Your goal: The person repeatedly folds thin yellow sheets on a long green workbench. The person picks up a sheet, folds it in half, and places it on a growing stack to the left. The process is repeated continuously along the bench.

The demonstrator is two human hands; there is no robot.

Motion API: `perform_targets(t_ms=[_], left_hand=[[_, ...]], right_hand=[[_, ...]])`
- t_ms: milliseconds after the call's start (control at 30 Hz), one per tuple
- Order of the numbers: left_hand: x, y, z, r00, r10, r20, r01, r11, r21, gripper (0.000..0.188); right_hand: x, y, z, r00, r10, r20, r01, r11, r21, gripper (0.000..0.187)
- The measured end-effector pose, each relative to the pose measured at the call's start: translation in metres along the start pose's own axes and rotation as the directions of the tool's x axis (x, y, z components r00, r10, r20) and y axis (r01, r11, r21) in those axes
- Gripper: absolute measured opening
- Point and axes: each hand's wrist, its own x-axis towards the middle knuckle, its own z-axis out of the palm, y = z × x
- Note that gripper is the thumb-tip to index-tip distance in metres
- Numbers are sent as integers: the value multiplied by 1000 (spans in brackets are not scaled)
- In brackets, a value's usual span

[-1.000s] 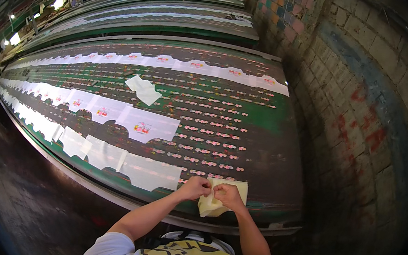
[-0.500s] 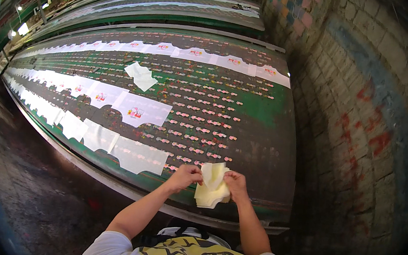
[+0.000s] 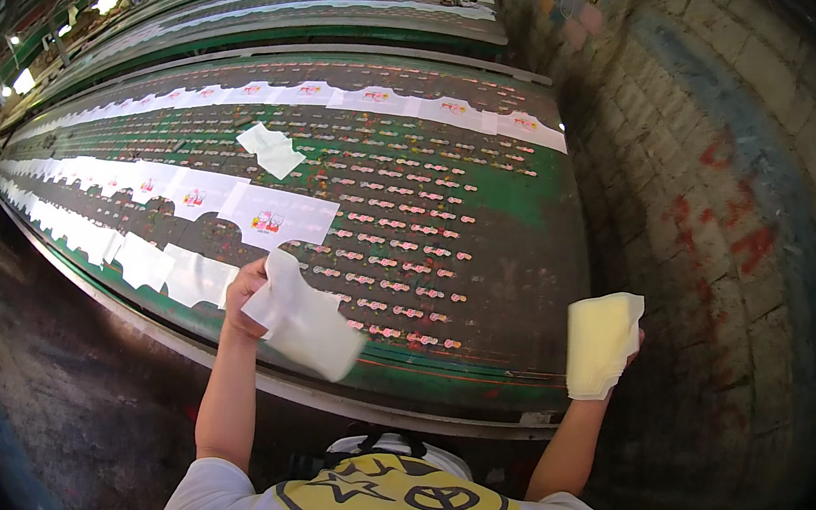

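Left grip (image 3: 244, 299): closed, pinching one white cloth panel (image 3: 311, 330) by its edge, 8 o'clock in view; likely light, limp, best held at a corner. Right grip (image 3: 635, 347): partly hidden, holding a pale-yellow stack (image 3: 601, 343), 4 o'clock; probably soft, prone to fanning. Tabletop (image 3: 512, 312): printed white panels (image 3: 297, 212), 9 to 1 o'clock. Containers: none discernible.

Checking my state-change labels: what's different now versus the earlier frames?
Left hand moved left, carrying a thin white fabric sheet, now apart from the stack. Right hand moved right with the pale yellow fabric stack; earlier both hands were together at it. Unchanged: the row of printed white fabric pieces and the loose white fabric on the long dark table.
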Motion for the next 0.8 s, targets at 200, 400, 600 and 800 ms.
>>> perform_targets(t_ms=[200, 400, 600, 800], left_hand=[[21, -44, 13, 996, -90, -20, 88, 871, 484, 17], [33, -173, 57, 909, -396, 133, 86, 490, 868, 20], [38, -228, 53, 939, -203, 278, -198, 343, 918, 26], [48, -234, 105, 947, -263, 187, -85, 356, 931, 16]], right_hand=[[6, 40, -27, 926, 320, 199, -201, 866, -458, 27], [-42, 204, -23, 860, 448, 244, 221, 105, -970, 28], [-40, 161, -46, 916, 325, 234, 123, 328, -937, 23], [-23, 43, -89, 990, 126, 59, -78, 854, -514, 16]])
